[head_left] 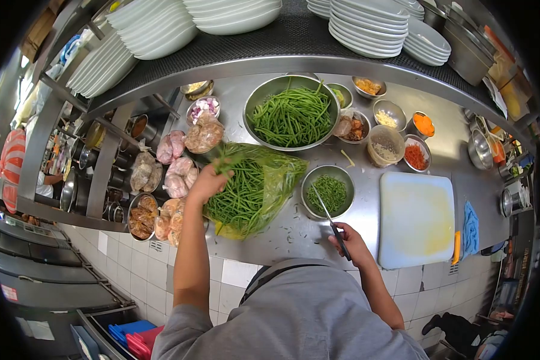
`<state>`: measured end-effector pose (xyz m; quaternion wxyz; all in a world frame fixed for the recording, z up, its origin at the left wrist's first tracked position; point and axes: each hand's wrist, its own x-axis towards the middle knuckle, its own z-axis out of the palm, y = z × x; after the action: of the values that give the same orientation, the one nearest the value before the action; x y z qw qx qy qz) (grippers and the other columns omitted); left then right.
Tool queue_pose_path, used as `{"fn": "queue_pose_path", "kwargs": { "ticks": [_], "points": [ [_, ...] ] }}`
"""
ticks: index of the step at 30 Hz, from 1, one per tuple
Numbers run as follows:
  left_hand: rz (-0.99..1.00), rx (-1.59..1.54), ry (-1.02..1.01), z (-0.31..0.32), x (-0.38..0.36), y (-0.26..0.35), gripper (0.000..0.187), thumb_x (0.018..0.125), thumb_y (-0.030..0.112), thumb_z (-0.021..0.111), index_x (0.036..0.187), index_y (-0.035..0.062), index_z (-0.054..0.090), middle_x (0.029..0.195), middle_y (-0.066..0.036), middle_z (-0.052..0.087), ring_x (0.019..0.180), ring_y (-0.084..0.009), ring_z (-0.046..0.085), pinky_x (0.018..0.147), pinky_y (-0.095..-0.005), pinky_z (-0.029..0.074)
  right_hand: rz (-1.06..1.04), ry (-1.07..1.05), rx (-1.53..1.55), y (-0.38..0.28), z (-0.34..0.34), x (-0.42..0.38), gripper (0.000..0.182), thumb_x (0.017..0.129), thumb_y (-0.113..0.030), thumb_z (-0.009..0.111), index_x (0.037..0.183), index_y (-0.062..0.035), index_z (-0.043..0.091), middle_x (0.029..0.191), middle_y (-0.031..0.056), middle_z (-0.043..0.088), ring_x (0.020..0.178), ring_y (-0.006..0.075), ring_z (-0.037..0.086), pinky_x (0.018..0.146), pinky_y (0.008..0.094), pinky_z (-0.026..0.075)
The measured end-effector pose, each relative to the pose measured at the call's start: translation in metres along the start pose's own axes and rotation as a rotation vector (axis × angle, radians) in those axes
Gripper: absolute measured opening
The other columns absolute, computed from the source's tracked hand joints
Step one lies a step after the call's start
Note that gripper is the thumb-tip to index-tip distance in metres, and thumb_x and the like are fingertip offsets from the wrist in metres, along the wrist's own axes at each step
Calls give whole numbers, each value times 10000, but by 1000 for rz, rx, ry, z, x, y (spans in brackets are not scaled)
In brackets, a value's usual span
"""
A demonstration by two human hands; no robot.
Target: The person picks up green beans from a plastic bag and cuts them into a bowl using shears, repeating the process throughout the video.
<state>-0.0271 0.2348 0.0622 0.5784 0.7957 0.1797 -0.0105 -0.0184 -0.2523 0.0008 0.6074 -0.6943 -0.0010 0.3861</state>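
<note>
- Head view: steel counter (pixel 318 234) packed with prep, white cutting board (pixel 416 219) lying bare at right.
- Large bowl (pixel 292 112) brimming with whole green beans, well back.
- Plastic bag of beans (pixel 255 189) lying open mid-counter; left hand (pixel 209 183) clenched on a bunch at its mouth.
- Small bowl (pixel 328 191) holding cut pieces, just beside the bag.
- Right hand (pixel 352 243) wrapped round scissors (pixel 332 222), blades over the small bowl.
- Looks like fetching beans to snip; next likely calls for carrying the bunch to the blades.
</note>
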Motion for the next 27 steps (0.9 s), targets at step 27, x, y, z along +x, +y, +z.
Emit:
{"fn": "queue_pose_path", "kwargs": {
  "ticks": [27],
  "points": [
    [-321, 187, -210, -63, -22, -11, 315, 1053, 286, 640, 1256, 46, 664, 837, 47, 605, 628, -76, 518, 566, -241, 433, 17, 14, 17, 1, -6, 10, 558, 926, -237, 831, 1393, -51, 587, 773, -34, 588, 590, 57, 491, 503, 250, 378]
  ]
}}
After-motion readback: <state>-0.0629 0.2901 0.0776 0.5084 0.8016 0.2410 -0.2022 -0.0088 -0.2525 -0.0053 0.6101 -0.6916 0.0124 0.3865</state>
